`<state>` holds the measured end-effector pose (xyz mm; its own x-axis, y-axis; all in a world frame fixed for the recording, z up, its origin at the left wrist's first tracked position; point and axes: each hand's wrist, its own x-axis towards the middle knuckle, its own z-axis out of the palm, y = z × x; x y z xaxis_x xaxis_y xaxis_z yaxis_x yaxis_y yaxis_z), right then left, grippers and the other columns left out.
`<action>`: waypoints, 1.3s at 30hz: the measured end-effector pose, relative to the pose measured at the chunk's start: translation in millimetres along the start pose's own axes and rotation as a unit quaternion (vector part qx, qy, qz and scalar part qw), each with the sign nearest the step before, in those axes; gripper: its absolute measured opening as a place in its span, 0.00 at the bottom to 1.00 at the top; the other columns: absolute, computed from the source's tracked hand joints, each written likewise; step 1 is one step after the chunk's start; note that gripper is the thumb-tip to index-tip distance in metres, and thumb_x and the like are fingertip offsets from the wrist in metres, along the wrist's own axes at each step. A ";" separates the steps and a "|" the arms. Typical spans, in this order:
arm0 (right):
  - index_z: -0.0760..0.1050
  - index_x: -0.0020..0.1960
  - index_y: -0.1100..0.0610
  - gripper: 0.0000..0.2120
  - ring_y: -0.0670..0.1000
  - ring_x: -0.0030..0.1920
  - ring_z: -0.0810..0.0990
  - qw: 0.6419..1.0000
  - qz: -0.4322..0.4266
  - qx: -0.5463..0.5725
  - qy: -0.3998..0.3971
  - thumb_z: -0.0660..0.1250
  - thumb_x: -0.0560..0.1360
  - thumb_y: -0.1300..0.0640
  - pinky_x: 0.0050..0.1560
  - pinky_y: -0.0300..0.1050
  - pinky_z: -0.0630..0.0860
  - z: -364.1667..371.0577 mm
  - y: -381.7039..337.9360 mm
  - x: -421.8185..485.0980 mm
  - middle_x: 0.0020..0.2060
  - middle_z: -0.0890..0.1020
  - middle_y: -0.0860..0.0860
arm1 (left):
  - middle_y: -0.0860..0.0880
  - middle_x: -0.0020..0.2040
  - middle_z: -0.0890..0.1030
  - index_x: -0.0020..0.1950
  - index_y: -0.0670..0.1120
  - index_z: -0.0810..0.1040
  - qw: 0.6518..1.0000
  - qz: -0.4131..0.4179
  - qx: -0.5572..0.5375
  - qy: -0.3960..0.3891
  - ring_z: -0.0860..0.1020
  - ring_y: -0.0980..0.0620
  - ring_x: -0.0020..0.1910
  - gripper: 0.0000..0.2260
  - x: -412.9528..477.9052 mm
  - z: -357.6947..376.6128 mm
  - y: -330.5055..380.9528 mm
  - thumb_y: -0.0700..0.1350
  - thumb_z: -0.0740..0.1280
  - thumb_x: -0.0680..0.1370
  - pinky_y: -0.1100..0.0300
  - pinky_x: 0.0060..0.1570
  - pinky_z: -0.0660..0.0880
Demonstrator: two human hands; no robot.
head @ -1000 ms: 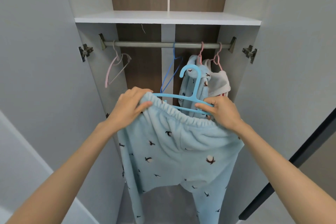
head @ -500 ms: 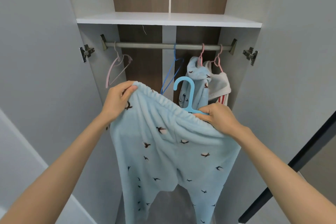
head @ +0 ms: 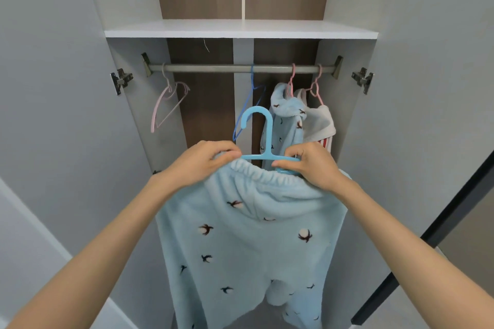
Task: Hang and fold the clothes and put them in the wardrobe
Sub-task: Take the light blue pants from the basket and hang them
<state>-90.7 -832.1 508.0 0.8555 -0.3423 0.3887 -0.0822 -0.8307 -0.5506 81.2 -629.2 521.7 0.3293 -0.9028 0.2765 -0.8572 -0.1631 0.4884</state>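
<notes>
Bird-print blue pyjama trousers [head: 248,243] hang centre frame against a blue hanger [head: 263,136]; left hand [head: 197,165] and right hand [head: 312,165] each grip waistband and hanger below the wardrobe rail [head: 213,68].

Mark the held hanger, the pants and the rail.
held hanger [head: 267,145], head view, on its stem.
pants [head: 248,243], head view, mid front fabric.
rail [head: 213,68], head view, bare stretch left of centre.

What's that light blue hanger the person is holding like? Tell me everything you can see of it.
The light blue hanger looks like smooth plastic: a broad rounded hook, a straight stem and a thin crossbar. It is upright, its hook free below the rail. The right hand grips its right end; the left hand pinches the waistband of the trousers at the hanger's left end.
</notes>
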 end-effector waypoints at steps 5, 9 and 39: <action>0.79 0.30 0.57 0.14 0.43 0.29 0.71 0.995 0.023 0.082 -0.059 0.75 0.67 0.48 0.33 0.36 0.66 3.2 4.5 -8.6 0.27 0.78 0.53 | 0.52 0.35 0.79 0.39 0.59 0.78 0.996 -0.038 0.020 -0.076 0.75 0.52 0.36 0.18 -5.4 17.1 -4.0 0.71 0.60 0.69 0.50 0.40 0.74; 0.81 0.34 0.58 0.12 0.40 0.29 0.72 0.990 0.074 0.122 0.002 0.72 0.72 0.52 0.36 0.30 0.68 -4.4 5.2 -8.7 0.29 0.78 0.51 | 0.56 0.31 0.74 0.35 0.61 0.76 0.997 -0.042 -0.045 -0.036 0.69 0.58 0.31 0.10 -11.2 23.7 -6.8 0.58 0.64 0.77 0.57 0.38 0.68; 0.67 0.46 0.58 0.16 0.52 0.40 0.71 0.993 -0.006 -0.110 -0.046 0.52 0.81 0.46 0.43 0.54 0.72 -3.6 24.0 8.1 0.40 0.73 0.52 | 0.58 0.28 0.79 0.35 0.49 0.82 0.963 -0.154 -0.163 0.151 0.74 0.61 0.28 0.10 -27.0 13.2 -23.0 0.48 0.68 0.76 0.73 0.28 0.67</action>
<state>-87.6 -856.3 500.6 0.8995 -0.2988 0.3188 -0.1732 -0.9136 -0.3678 86.7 -606.3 492.1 0.6899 -0.6673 0.2806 -0.5469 -0.2266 0.8059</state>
